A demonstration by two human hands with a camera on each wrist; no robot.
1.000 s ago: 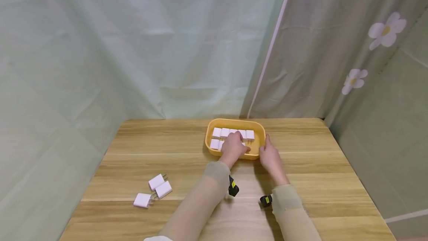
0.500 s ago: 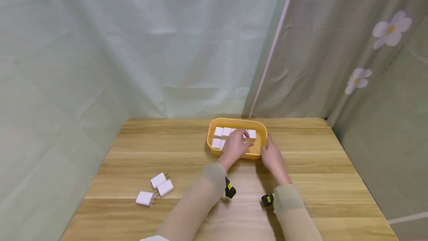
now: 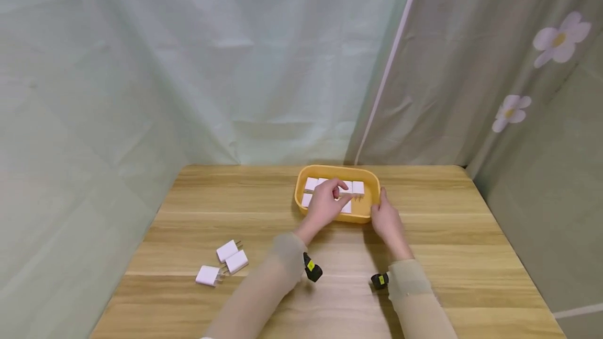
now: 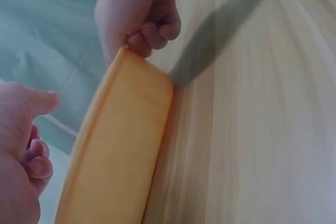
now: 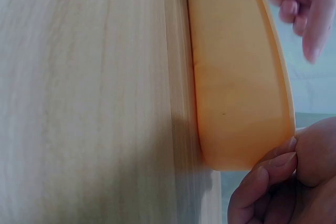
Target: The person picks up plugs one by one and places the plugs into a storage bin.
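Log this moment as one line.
left hand: over yellow tray | right hand: grips tray corner | three white chargers: loose on table

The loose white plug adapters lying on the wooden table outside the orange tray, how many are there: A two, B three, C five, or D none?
B: three white plug adapters lie together on the wooden table, left of the left hand, apart from the orange tray.
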